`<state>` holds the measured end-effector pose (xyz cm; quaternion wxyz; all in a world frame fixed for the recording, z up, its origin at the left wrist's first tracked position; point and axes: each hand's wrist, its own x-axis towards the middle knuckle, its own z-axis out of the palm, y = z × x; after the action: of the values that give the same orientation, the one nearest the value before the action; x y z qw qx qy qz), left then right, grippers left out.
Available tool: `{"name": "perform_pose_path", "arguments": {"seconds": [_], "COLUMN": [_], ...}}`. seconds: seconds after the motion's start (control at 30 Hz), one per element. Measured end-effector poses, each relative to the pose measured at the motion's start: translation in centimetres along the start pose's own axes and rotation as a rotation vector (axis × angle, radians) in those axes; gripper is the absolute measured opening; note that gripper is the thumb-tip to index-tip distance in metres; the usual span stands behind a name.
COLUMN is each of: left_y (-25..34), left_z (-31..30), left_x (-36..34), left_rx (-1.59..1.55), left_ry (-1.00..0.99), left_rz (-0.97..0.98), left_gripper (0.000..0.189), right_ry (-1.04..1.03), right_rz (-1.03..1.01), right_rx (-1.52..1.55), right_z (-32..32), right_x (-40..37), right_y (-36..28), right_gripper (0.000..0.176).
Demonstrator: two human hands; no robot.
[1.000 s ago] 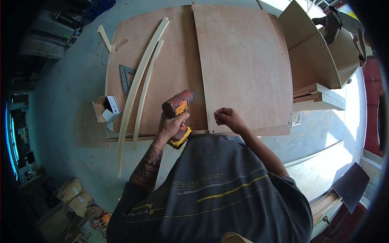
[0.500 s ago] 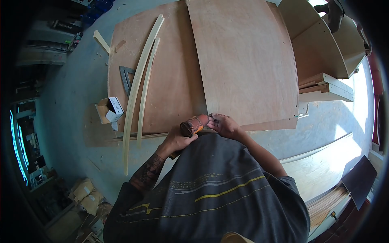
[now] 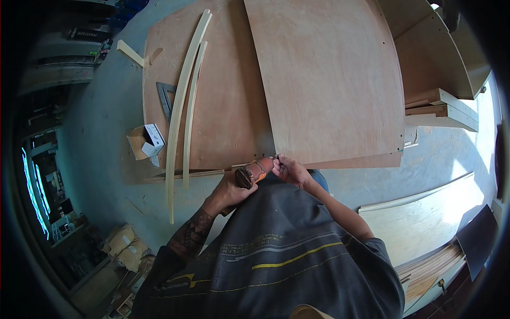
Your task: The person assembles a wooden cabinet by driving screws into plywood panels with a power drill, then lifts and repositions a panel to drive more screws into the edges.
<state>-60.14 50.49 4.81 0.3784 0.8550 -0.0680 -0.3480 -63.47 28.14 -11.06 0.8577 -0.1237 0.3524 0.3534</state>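
Note:
My left hand (image 3: 229, 192) is wrapped around the handle of an orange-brown power drill (image 3: 256, 171), whose nose points right. At the nose, the bent fingers of my right hand (image 3: 293, 172) are pinched together; whatever small thing they hold is too tiny to make out. Both hands are in front of my body, at the near edge of a plywood panel (image 3: 329, 85). This panel lies over a wider plywood sheet (image 3: 226, 106), with its left edge running away from me just beyond the drill.
Two long wood strips (image 3: 183, 106) lie on the left, their near ends sticking out past the sheet. Beside them are a metal square (image 3: 166, 101) and an opened small box (image 3: 146, 141). Plywood cabinets (image 3: 433, 53) stand back right; more boards (image 3: 419, 218) lean at right.
The view has shifted slightly, and the panels sit a little further right and higher in it. Both hands keep the same hold at the drill, the right one slightly lower in view.

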Motion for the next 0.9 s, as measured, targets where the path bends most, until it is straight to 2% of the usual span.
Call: {"name": "perform_pose_path", "arguments": {"seconds": [0.43,0.6,0.7,0.9], "left_y": [1.2,2.8,3.5,4.4], "left_z": [1.2,1.6,1.5,1.4], "left_x": [0.4,0.8,1.0,1.4], "left_rx": [0.093,0.143,0.134,0.158], "left_ry": [-0.009,0.007,-0.003,-0.01], "left_rz": [-0.064,-0.111,-0.16,-0.218], "left_gripper": [0.035,0.038,0.039,0.035], "right_ry": [-0.001,-0.132,-0.153,-0.073], "right_rz": [0.046,0.021,-0.005,0.014], "right_rx": [0.022,-0.097,-0.044,0.001], "right_z": [-0.7,-0.8,-1.1,-1.0], "right_x": [1.0,0.9,1.6,1.5], "right_y": [0.7,0.4,0.9,0.7], "right_gripper": [0.022,0.019,0.015,0.009]}}
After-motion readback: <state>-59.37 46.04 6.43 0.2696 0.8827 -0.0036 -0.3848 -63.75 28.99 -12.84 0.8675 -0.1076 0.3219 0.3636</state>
